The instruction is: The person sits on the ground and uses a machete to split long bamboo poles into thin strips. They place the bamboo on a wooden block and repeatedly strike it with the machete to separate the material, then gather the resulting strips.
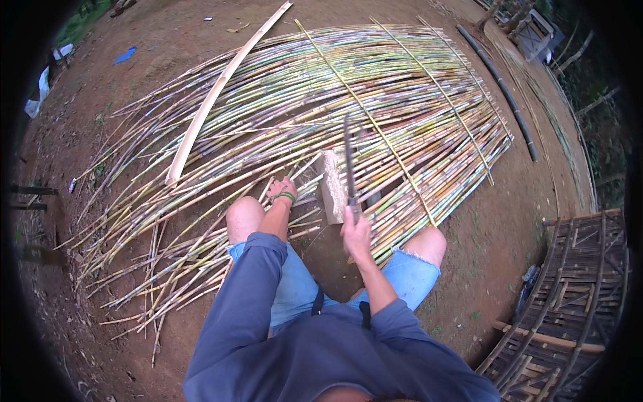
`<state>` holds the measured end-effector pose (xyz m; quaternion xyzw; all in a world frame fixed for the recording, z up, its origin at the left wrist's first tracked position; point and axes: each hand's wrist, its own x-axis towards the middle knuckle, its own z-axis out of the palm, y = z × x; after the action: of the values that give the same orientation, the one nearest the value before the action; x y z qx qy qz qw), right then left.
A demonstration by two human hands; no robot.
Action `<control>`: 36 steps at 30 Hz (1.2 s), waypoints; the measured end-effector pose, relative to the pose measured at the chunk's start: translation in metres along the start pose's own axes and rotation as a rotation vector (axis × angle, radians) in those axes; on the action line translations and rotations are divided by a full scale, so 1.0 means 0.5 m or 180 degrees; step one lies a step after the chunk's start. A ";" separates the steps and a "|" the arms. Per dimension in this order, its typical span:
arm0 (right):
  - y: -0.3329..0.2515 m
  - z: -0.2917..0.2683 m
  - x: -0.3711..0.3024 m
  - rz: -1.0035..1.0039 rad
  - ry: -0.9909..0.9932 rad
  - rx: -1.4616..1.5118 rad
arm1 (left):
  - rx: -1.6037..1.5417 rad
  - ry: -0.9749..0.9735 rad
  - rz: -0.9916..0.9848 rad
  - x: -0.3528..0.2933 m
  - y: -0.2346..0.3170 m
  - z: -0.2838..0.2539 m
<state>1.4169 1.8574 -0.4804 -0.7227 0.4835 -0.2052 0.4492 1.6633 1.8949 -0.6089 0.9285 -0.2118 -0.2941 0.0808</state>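
My right hand (356, 234) is closed around the handle of a machete (350, 154). Its long dark blade points away from me, just right of a pale wooden block (331, 189) on the ground between my knees. To the left of the block, my left hand (281, 191), with a green band at the wrist, is closed on a thin bamboo pole. Fingers hide part of that pole. Many long green and yellowish bamboo poles (288, 134) lie spread beyond both hands. Shorter cut pieces (181, 261) are heaped loosely beside my left knee.
A split bamboo strip (214, 100) lies across the poles at left. Several thin crosswise poles (368, 114) rest over the spread. A dark pipe-like pole (499, 90) lies at far right. Near right stands a woven bamboo panel (569, 301). Bare brown soil (482, 248) surrounds everything.
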 end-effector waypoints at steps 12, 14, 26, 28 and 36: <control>-0.121 -0.062 -0.041 0.0099 -0.0400 0.0053 | 0.0113 0.0358 -0.0079 -0.010 -0.016 0.001; -0.089 -0.042 -0.039 -0.0250 -0.0117 0.0011 | 0.0049 0.0428 -0.0260 -0.006 -0.018 -0.001; 0.039 -0.187 -0.192 0.1735 -0.0417 0.1743 | -0.0729 0.2484 0.1058 -0.014 0.037 -0.113; 0.045 -0.265 -0.194 0.1391 0.0024 0.1780 | -0.0815 0.2798 0.1584 -0.043 0.074 -0.146; 0.107 -0.590 -0.153 0.1041 0.2352 0.1099 | 0.0494 0.3016 0.1303 0.012 -0.051 -0.376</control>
<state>1.1393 1.7850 -0.3640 -0.4290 0.6783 -0.4539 0.3870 1.7856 1.9199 -0.4658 0.9025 -0.3504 0.1968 0.1546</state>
